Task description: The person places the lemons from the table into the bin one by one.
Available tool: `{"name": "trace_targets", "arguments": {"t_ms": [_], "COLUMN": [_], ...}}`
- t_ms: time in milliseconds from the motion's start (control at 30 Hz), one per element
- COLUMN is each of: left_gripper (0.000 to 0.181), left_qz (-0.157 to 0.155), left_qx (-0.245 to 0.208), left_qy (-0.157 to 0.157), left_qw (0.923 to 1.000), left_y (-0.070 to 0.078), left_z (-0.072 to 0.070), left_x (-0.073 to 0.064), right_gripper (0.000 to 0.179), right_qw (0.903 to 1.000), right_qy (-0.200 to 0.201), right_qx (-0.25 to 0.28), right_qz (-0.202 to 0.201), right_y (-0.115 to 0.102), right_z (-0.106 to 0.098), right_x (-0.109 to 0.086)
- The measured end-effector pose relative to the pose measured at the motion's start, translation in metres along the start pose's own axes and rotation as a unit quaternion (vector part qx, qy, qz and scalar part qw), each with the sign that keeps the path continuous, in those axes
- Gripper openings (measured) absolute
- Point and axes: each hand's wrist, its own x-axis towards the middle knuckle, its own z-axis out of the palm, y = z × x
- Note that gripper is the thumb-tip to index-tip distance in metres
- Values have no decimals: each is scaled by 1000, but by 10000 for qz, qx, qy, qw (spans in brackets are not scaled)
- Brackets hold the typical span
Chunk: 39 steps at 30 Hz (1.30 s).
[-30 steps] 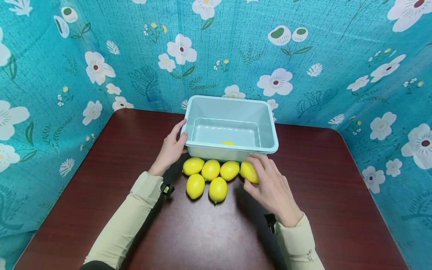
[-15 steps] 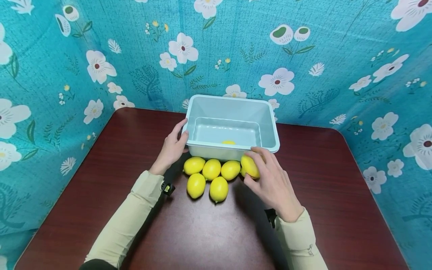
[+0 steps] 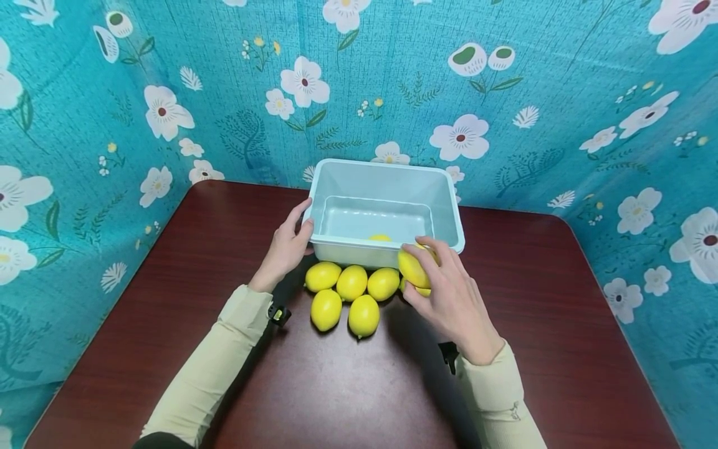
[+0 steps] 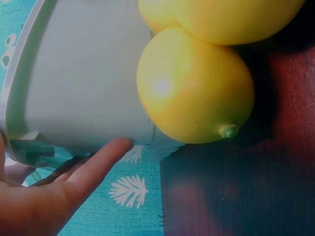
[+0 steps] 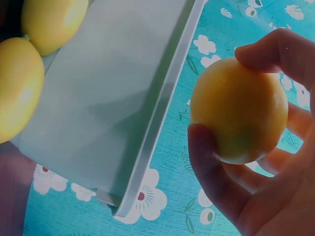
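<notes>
My right hand (image 3: 457, 305) grips a lemon (image 3: 414, 269) between thumb and fingers, raised close to the front right of the pale blue plastic bin (image 3: 353, 253). In the right wrist view that lemon (image 5: 238, 110) sits in the fingertips, off the table. Under it, partly hidden, lies another lemon (image 3: 419, 290). My left hand (image 3: 285, 248) rests at the bin's left side, its thumb on the rim near the front corner. From the left wrist view, one extended finger (image 4: 106, 157) lies against the bin's end wall. Inside the bin shows the top of a lemon (image 3: 379, 237).
Along the bin's front stands a row of lemons (image 3: 351, 282), with two more lemons (image 3: 363, 316) nearer me. All rest on a dark red-brown table (image 3: 336, 393). Behind the bin hangs a turquoise flowered cloth (image 3: 359, 81).
My right hand has lifted its lemon up toward the bin's front rim, uncovering another lemon beneath. My left hand has stayed at the bin's side.
</notes>
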Motion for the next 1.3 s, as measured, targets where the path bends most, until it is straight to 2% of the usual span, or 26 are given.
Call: {"name": "trace_targets", "arguments": {"t_ms": [1300], "left_gripper": [52], "left_qz": [4], "left_qx": [42], "left_qy": [43], "left_qw": [10000], "left_y": [0], "left_z": [1], "left_x": [-1], "right_gripper": [53], "right_qw": [9994], "right_qy": [222], "right_qx": [103], "right_qz": [-229], "right_y": [-7], "right_z": [-6], "right_x": [26]}}
